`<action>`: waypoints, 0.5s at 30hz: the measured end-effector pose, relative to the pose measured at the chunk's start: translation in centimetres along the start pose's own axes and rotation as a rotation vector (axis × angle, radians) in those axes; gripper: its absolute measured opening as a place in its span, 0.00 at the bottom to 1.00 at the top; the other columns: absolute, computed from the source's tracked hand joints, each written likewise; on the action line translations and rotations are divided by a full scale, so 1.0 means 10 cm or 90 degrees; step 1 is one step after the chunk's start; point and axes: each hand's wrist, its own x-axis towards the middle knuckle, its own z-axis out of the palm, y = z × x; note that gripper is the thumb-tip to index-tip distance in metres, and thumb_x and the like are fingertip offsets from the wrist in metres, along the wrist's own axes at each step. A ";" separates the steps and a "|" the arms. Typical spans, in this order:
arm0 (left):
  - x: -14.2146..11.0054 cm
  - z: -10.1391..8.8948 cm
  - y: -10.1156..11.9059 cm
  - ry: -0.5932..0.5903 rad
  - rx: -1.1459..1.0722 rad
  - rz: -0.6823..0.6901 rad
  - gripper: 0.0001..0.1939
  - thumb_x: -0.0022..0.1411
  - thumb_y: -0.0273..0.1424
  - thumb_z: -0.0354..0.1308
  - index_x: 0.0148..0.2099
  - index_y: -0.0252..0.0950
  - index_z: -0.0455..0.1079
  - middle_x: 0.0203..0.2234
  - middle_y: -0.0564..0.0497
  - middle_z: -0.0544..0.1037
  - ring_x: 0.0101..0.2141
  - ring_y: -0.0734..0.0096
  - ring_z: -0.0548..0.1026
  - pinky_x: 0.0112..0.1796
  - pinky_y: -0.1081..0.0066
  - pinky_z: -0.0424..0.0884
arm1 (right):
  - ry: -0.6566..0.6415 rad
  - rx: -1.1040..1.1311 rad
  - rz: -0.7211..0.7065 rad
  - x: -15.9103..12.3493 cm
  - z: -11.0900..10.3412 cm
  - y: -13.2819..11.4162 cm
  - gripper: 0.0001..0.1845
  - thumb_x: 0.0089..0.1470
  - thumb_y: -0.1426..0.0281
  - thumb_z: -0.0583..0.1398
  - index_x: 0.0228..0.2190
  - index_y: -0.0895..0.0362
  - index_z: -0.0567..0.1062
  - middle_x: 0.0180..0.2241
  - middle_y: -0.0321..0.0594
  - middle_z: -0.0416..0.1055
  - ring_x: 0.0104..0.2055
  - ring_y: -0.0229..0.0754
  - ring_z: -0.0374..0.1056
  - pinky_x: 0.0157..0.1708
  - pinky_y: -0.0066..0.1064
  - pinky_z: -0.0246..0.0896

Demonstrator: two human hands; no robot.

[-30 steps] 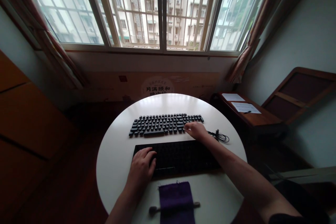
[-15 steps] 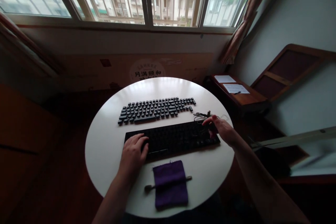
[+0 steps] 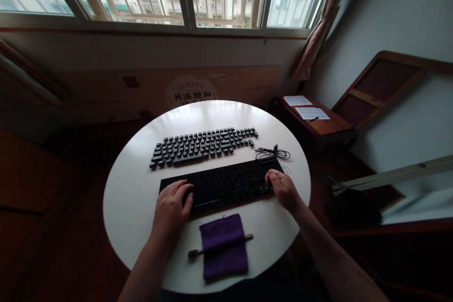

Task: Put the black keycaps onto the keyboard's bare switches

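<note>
A black keyboard (image 3: 226, 181) lies across the round white table, largely stripped of its keycaps, though some dark caps seem to stay at its right end. My left hand (image 3: 172, 203) holds the keyboard's left end, fingers bent over the top and thumb apart from them. Over the right end, my right hand (image 3: 283, 189) has its fingertips pinched together; whatever is between them is too small to make out. Loose keycaps (image 3: 201, 145) stand in rows behind the keyboard. In front lies a purple cloth (image 3: 226, 250) with a brush (image 3: 194, 254) resting through or under its fold.
A coiled black cable (image 3: 274, 152) sits behind the keyboard's right end, and a thin wire loop (image 3: 287, 170) lies beside that corner. The table's rim (image 3: 109, 226) curves around. A wooden chair (image 3: 320, 125) with papers and a pen stands at the right, below the window.
My right hand has moved down and nearer to me over the keyboard's right end, its fingers now pinched. My left hand stays on the keyboard. The whole view has shifted slightly.
</note>
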 end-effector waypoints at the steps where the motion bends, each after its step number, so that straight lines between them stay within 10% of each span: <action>1: 0.00 0.00 0.00 0.000 0.000 0.000 0.15 0.67 0.36 0.52 0.47 0.36 0.76 0.49 0.42 0.79 0.51 0.51 0.74 0.55 0.50 0.68 | 0.011 -0.010 -0.004 0.00 0.01 0.00 0.22 0.66 0.57 0.49 0.24 0.54 0.67 0.21 0.33 0.60 0.23 0.38 0.56 0.25 0.29 0.52; 15: 0.00 0.00 0.00 -0.010 0.006 -0.007 0.16 0.67 0.36 0.52 0.48 0.35 0.76 0.50 0.41 0.78 0.52 0.51 0.74 0.55 0.50 0.67 | 0.073 -0.104 -0.031 -0.02 0.06 -0.07 0.21 0.66 0.57 0.47 0.25 0.53 0.65 0.17 0.31 0.58 0.19 0.37 0.54 0.23 0.30 0.48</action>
